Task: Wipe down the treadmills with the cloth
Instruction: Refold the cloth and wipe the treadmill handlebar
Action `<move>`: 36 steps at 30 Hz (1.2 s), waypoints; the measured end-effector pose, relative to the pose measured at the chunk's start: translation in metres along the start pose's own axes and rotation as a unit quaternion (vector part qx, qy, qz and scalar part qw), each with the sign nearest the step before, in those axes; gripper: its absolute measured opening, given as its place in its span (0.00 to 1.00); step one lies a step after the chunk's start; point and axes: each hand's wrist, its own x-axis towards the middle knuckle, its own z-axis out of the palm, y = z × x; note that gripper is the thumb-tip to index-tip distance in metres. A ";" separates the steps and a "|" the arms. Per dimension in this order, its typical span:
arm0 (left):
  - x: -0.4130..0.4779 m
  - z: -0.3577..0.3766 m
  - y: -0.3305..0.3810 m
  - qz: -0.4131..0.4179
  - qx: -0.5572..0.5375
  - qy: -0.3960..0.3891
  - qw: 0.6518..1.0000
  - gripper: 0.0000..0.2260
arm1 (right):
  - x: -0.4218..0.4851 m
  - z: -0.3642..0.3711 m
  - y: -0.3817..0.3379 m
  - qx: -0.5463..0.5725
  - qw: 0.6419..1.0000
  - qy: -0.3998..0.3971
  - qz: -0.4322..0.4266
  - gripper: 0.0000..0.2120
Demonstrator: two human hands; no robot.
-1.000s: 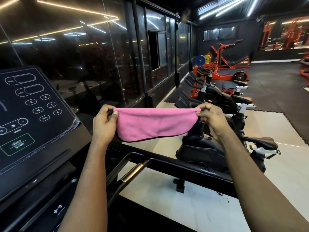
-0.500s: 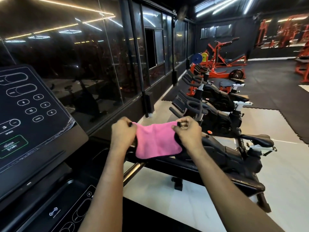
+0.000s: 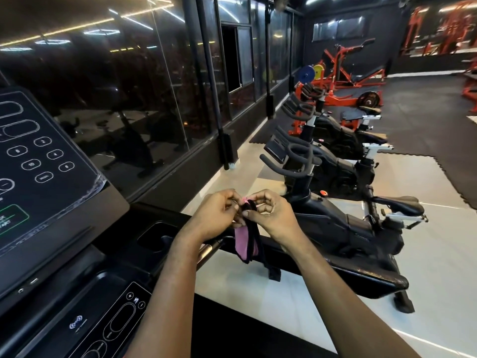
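My left hand (image 3: 216, 215) and right hand (image 3: 271, 215) are brought close together above the right side of the treadmill, fingers curled. Both pinch the top of the cloth (image 3: 242, 244) between thumb and fingertips. The cloth is pink with a dark edge, gathered into a narrow folded strip that hangs straight down between the two hands. Its lower end sits in front of the treadmill's black handrail (image 3: 322, 264), just beside the metal grip sensor (image 3: 209, 250); I cannot tell whether it touches either.

The treadmill's console screen (image 3: 38, 177) stands tilted at the left, showing numbered buttons and a green-framed start button. Below it lies a lower control panel (image 3: 118, 324) with plus and minus symbols, and a recessed holder (image 3: 154, 236) sits near my left wrist.

Beyond the handrail, black exercise bikes (image 3: 335, 177) stand in a row on the pale floor (image 3: 426, 254). A dark glass wall (image 3: 129, 99) runs along the left. A red weight machine (image 3: 343, 71) stands well apart at the far end.
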 end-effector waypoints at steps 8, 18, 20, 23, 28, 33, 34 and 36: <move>0.020 0.004 -0.051 0.020 0.154 -0.063 0.986 0.23 | 0.017 -0.044 0.006 0.099 0.991 -0.086 0.018 0.10; 0.045 0.042 -0.084 -0.051 0.049 -0.162 0.984 0.14 | 0.037 -0.094 0.050 0.170 0.943 -0.279 0.069 0.15; 0.045 0.047 -0.093 -0.057 0.059 -0.150 0.985 0.12 | 0.043 -0.102 0.057 0.156 0.947 -0.266 0.087 0.15; 0.040 0.043 -0.103 -0.069 0.059 -0.107 0.990 0.13 | 0.051 -0.110 0.074 0.080 0.964 -0.223 0.120 0.19; 0.032 0.032 -0.108 -0.084 0.007 -0.033 0.996 0.11 | 0.053 -0.096 0.100 0.036 0.952 -0.225 0.206 0.14; 0.036 0.013 -0.113 -0.088 0.022 0.063 0.994 0.18 | 0.063 -0.075 0.109 0.019 0.922 -0.289 0.258 0.10; 0.041 0.010 -0.114 -0.086 0.040 0.081 0.992 0.17 | 0.067 -0.070 0.108 0.014 0.919 -0.294 0.261 0.09; 0.056 0.003 -0.116 -0.075 0.082 0.106 0.988 0.13 | 0.074 -0.059 0.106 0.005 0.922 -0.288 0.260 0.09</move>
